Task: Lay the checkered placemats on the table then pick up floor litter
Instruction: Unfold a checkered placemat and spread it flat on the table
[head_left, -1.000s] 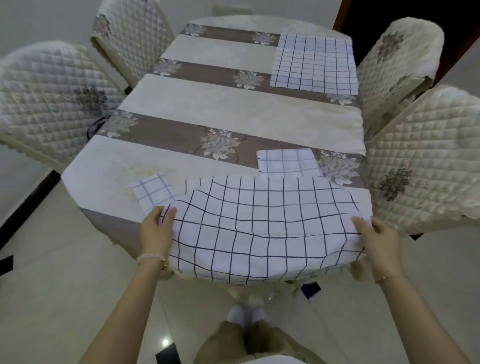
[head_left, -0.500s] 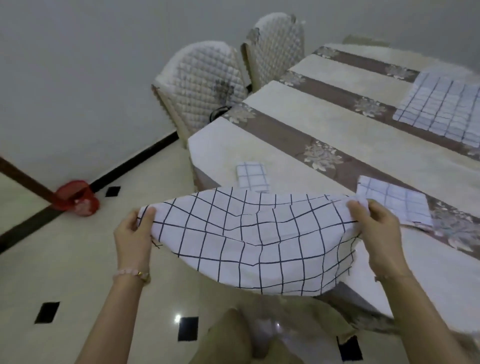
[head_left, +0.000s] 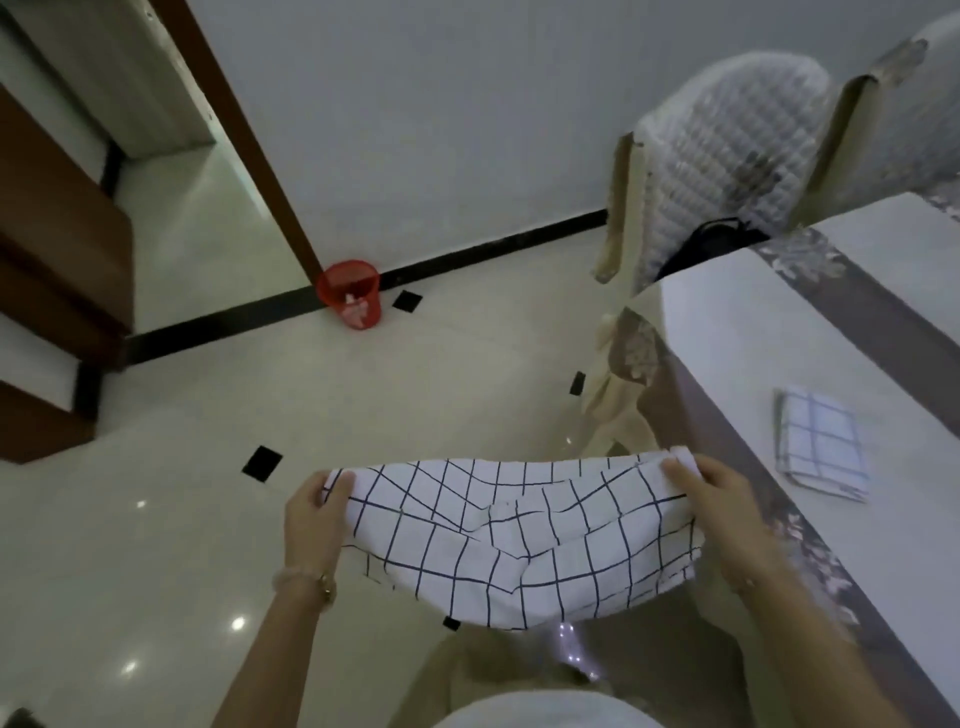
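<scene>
From the head view, the person holds one white cloth placemat with a dark blue grid (head_left: 519, 540) in the air over the pale tiled floor (head_left: 156, 519), just beside the table with the cream and brown flowered cover (head_left: 727, 332), not on it. The left hand (head_left: 311, 514) pinches the left corner and the right hand (head_left: 711, 499) pinches the right corner, fingers curled on the cloth.

The mat sags deep in the middle. I think it may land wrinkled, or catch the table edge, if it is lowered slack. A loose pinch may drop it.

I count one held mat, one small folded checkered cloth (head_left: 821, 447) on the table, two quilted white chairs (head_left: 727, 145), and one red mesh bin (head_left: 352, 293) by the wall.
</scene>
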